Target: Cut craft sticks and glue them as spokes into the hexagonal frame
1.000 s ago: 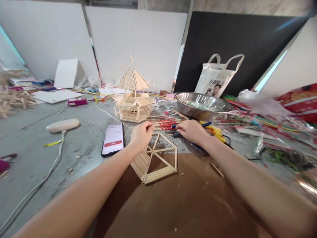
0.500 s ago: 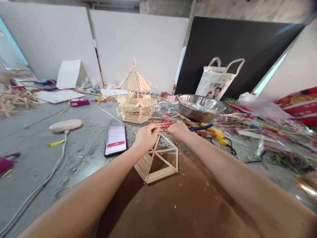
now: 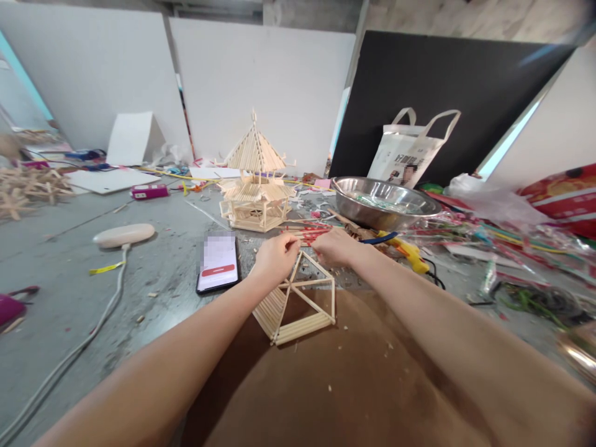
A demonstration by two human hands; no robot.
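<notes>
A six-sided frame of pale wooden sticks (image 3: 305, 325) lies in front of me, its left section and lower edge filled with rows of sticks. At its far left side my left hand (image 3: 275, 257) is closed, thumb against curled fingers. My right hand (image 3: 336, 247) is a closed fist just beyond the frame's far corner, close to the left one. Whatever the fingers of either hand hold is hidden or too small to name. Red-marked sticks (image 3: 313, 234) lie just past the hands. Behind them stands a pavilion model of wooden sticks (image 3: 256, 198) with a pointed roof.
A phone (image 3: 218, 264) lies left of my left hand. Past my right wrist are a yellow glue gun (image 3: 410, 256) and a steel basin (image 3: 386, 211). A white device (image 3: 123, 236) with a cable sits left. Plastic wrappings and scraps litter the right side.
My right hand has shifted slightly left, nearer my left hand. My left hand, the stick frame and the pavilion model look unmoved.
</notes>
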